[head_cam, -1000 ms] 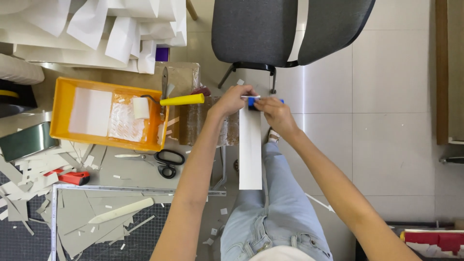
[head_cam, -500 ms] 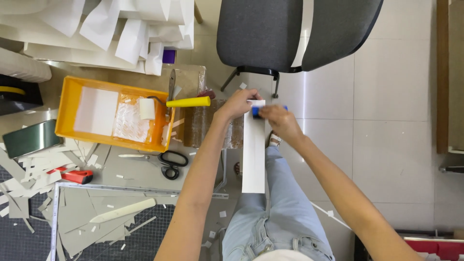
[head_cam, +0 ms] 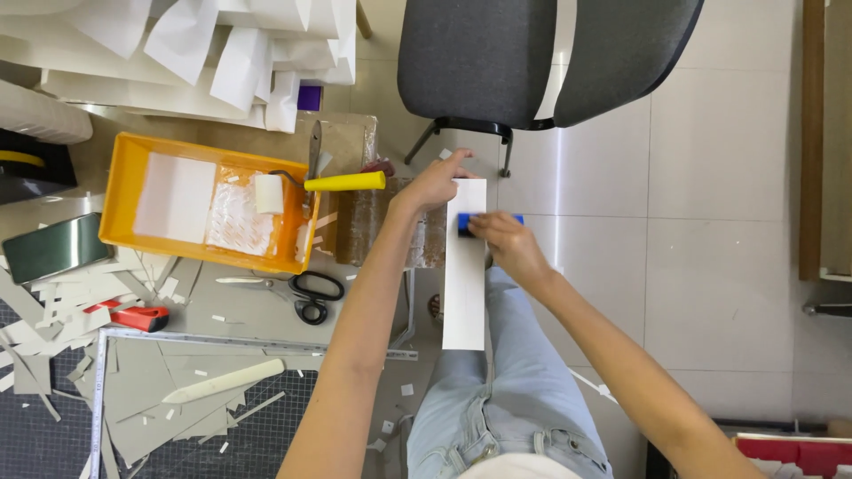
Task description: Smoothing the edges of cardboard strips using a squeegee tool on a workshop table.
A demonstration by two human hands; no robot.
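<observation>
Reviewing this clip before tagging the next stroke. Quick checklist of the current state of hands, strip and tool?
1. Left hand pins the far end of the white strip: ok.
2. Right hand has a grip on the blue scraper, pressed on the strip: ok.
3. Strip lies straight along the person's lap: ok.
4. Strip's near end is free, nothing lying on it: ok.
5. Roller with yellow handle rests on the orange tray, away from both hands: ok.
6. Glue or wet surface under the strip: cannot tell.
</observation>
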